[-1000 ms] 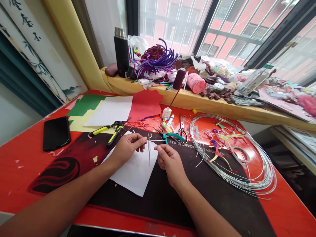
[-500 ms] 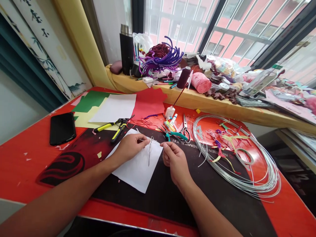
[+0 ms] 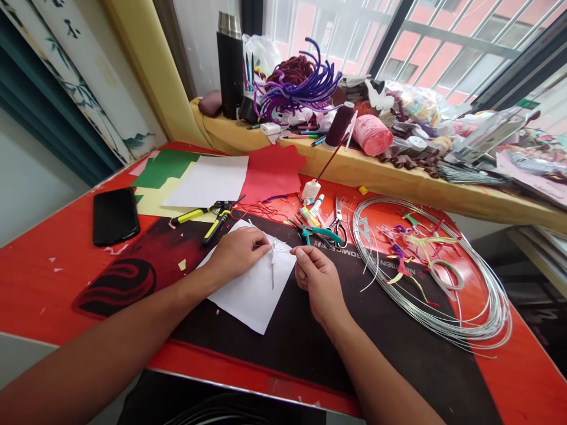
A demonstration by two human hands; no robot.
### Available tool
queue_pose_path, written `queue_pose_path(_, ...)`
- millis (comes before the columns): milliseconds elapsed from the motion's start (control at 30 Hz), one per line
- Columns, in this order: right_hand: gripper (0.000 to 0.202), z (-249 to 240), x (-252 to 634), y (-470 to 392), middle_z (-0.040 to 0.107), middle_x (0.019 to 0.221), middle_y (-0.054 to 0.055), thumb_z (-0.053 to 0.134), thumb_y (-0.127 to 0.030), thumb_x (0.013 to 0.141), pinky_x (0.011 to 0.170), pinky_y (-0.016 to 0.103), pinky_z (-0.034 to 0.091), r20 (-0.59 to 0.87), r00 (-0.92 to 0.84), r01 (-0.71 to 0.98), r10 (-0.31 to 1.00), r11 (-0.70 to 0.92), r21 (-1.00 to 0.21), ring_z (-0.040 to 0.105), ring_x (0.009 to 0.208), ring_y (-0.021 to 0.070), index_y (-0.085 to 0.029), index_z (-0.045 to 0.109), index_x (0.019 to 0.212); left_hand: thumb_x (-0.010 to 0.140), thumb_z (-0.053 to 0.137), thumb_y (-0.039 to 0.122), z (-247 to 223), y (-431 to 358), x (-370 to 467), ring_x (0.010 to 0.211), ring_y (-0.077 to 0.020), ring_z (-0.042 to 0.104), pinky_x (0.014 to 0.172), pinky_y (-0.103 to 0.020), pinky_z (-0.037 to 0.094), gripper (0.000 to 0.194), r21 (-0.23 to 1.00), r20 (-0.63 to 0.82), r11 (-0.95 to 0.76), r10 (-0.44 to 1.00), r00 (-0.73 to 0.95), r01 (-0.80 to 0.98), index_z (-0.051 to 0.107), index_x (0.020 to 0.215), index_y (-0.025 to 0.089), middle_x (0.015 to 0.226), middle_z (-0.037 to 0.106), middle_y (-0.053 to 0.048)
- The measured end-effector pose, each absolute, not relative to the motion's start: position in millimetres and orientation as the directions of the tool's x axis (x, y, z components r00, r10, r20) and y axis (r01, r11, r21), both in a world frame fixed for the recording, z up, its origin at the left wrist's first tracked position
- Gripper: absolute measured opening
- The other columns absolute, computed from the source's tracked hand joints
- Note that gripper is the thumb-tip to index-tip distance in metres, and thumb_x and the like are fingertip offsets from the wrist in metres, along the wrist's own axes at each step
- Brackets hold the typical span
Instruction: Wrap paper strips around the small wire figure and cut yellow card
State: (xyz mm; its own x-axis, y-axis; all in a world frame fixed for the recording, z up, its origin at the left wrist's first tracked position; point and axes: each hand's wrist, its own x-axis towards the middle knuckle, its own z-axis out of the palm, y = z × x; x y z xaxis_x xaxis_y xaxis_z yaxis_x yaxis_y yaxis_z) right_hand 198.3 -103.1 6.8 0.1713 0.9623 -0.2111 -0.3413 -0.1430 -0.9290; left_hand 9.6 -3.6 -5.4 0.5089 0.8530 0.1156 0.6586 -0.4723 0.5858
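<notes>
A small wire figure [image 3: 273, 262] with a loop at its top and a straight stem hangs over a white paper sheet [image 3: 252, 307] on the black mat [image 3: 301, 342]. My left hand [image 3: 241, 252] pinches the figure near its loop, from the left. A thin wire runs from it to the right. The fingertips of my right hand [image 3: 316, 274] are pressed together on this wire's end, at the right edge of the sheet.
Behind the hands lie yellow-handled pliers [image 3: 217, 227], teal-handled pliers [image 3: 325, 232] and scissors [image 3: 339, 218]. A wire coil [image 3: 498, 307] is on the right, a black phone [image 3: 116, 216] on the left. Coloured papers [image 3: 274, 171] lie farther back.
The camera view has shifted, so the table items appear slightly higher and farther right. Both hands keep their pinches, with the wire figure still between them.
</notes>
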Motion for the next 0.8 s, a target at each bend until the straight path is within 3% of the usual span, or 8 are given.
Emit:
queue_pose_path(367, 0.036, 4.9, 198.4, -103.3, 0.041, 0.059, -0.009, 0.084, -0.052, 0.085, 0.048, 0.025, 0.017, -0.191, 0.172, -0.299, 0.966, -0.133, -0.945, 0.029, 0.050, 0.0085, -0.019, 0.073, 0.093, 0.096, 0.070, 0.029, -4.9, 2.4, 6.0, 0.096, -0.0246, 0.067, 0.083, -0.037, 0.049, 0.010, 0.603, 0.117, -0.507, 0.820, 0.560, 0.616, 0.076, 0.096, 0.021, 0.099, 0.074, -0.004)
queue_pose_path(567, 0.035, 2.9, 198.7, -103.8, 0.041, 0.060, -0.009, 0.080, -0.052, 0.088, 0.049, 0.026, 0.019, -0.199, 0.138, -0.246, 0.970, -0.161, -0.956, 0.030, 0.051, 0.0095, -0.019, 0.071, 0.094, 0.084, 0.086, 0.033, -1.7, 8.9, -2.6, 0.105, -0.0273, 0.063, 0.091, -0.039, 0.049, 0.028, 0.616, 0.082, -0.555, 0.751, 0.655, 0.559, 0.072, 0.105, 0.021, 0.108, 0.070, -0.005)
queue_pose_path(700, 0.033, 3.2, 199.8, -104.4, 0.042, 0.060, -0.008, 0.073, -0.053, 0.092, 0.051, 0.027, 0.025, -0.153, 0.124, -0.092, 0.980, -0.142, -0.986, 0.033, 0.054, 0.0119, -0.020, 0.071, 0.094, 0.085, 0.085, 0.034, -2.4, 6.6, -2.2, 0.104, -0.0267, 0.063, 0.091, -0.038, 0.049, 0.029, 0.604, 0.078, -0.574, 0.733, 0.676, 0.553, 0.067, 0.103, 0.022, 0.107, 0.069, -0.004)
queue_pose_path(800, 0.031, 5.3, 201.2, -106.2, 0.046, 0.062, -0.006, 0.066, -0.050, 0.097, 0.055, 0.028, 0.030, -0.053, 0.131, 0.175, 0.990, -0.076, -0.982, 0.039, 0.057, 0.0138, -0.020, 0.073, 0.093, 0.087, 0.083, 0.034, -3.3, 4.3, -0.8, 0.104, -0.0268, 0.063, 0.092, -0.038, 0.049, 0.026, 0.599, 0.091, -0.585, 0.728, 0.680, 0.546, 0.065, 0.103, 0.023, 0.107, 0.068, -0.004)
